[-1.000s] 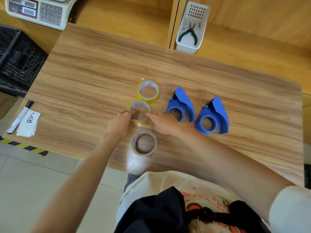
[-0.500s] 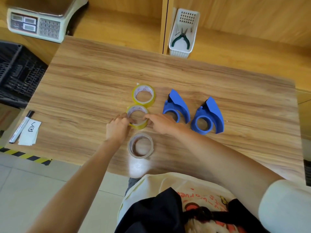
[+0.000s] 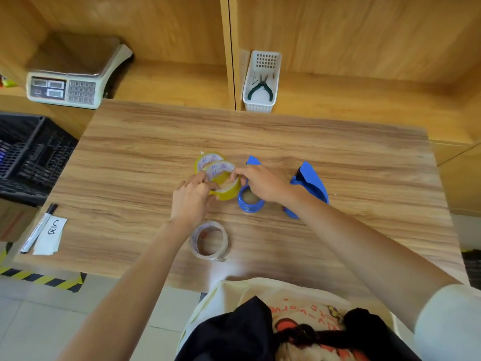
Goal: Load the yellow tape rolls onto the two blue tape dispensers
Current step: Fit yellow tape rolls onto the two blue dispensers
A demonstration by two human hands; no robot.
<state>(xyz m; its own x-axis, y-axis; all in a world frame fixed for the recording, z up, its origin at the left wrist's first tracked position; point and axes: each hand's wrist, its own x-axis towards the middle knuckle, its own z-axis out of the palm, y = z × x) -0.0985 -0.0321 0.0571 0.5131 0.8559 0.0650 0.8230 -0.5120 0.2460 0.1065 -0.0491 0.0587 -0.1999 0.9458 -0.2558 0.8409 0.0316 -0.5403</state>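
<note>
A yellow tape roll (image 3: 226, 192) is lifted and tilted above the table, held from both sides. My left hand (image 3: 191, 198) grips its left rim and my right hand (image 3: 260, 182) pinches its right rim. A second yellow tape roll (image 3: 204, 158) lies flat just behind it, partly hidden. The near blue tape dispenser (image 3: 249, 201) sits right of the held roll, mostly under my right hand. The other blue tape dispenser (image 3: 311, 182) stands further right, its lower part behind my right forearm.
A clear tape roll (image 3: 209, 241) lies near the table's front edge. A marker (image 3: 39, 227) and a paper label (image 3: 50, 237) sit at the left corner. A white basket with pliers (image 3: 261, 82) and a scale (image 3: 75, 74) are on the shelf behind. A black crate (image 3: 28, 157) stands left.
Both hands have raised the near yellow roll off the table and tipped it up. The camera view has also shifted upward.
</note>
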